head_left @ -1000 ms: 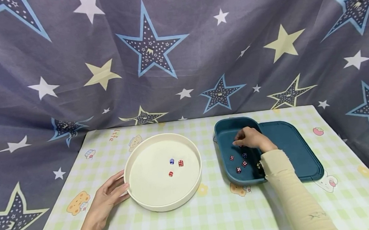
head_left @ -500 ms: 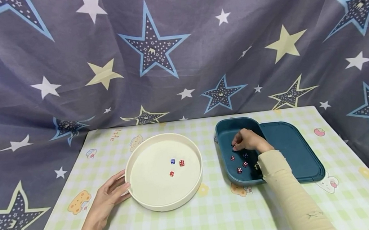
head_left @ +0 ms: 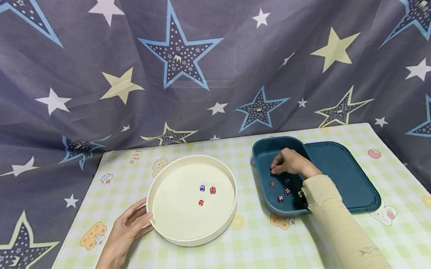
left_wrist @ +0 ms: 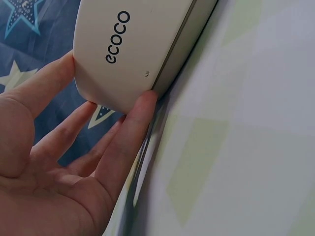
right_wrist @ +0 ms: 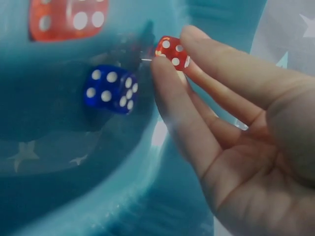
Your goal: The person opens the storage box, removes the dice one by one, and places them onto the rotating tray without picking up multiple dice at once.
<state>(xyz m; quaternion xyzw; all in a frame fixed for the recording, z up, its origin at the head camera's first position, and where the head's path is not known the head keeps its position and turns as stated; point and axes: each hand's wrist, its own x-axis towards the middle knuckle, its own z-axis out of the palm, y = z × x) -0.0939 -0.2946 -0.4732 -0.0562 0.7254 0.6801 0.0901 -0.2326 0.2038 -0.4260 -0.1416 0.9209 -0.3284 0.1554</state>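
Red die (right_wrist: 172,48) sits pinched by the right hand (head_left: 293,163) inside the teal box (head_left: 264,158); the left hand (head_left: 131,226), fingers outstretched, touches the cream round tray (head_left: 172,188) (between its eight and nine o'clock).

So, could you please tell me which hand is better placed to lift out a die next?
Probably the right hand: its fingers pinch a red die inside the teal box, while the left hand touches the cream tray.
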